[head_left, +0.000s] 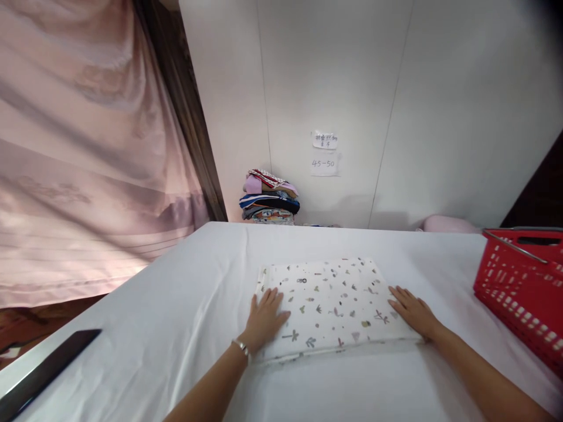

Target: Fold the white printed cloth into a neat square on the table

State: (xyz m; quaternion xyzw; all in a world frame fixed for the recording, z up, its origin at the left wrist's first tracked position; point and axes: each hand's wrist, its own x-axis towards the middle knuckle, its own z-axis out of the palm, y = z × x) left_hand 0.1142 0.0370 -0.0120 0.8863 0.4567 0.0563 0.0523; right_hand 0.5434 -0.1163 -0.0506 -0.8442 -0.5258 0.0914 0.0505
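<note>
Cloth (329, 302), folded into a flat rectangle, white with small scattered leaf and flower prints, lies on a white-covered table (176, 316) near the middle of the surface. Left hand (265, 317) rests palm down on the cloth's near left corner, fingers spread and flat; a thin bracelet (241, 347) circles the wrist. Right hand (411, 311) rests palm down on the near right edge, fingers likewise extended and slightly apart. Neither hand pinches or lifts the fabric; both press it against the table.

Red plastic basket (523, 290), with perforated walls and a metal handle, stands at the table's right edge, well apart from the cloth. Dark flat object (48, 366) lies along the near left edge of the table. Stack of folded garments (269, 202) in mixed colours sits behind the far edge, against a white panelled wall (440, 105). Two paper notes (324, 153) are fixed to that wall; the lower reads "45-50", the upper bears handwriting too small to read. Pink curtain (79, 146) hangs at left beside a dark wooden frame (185, 105).
</note>
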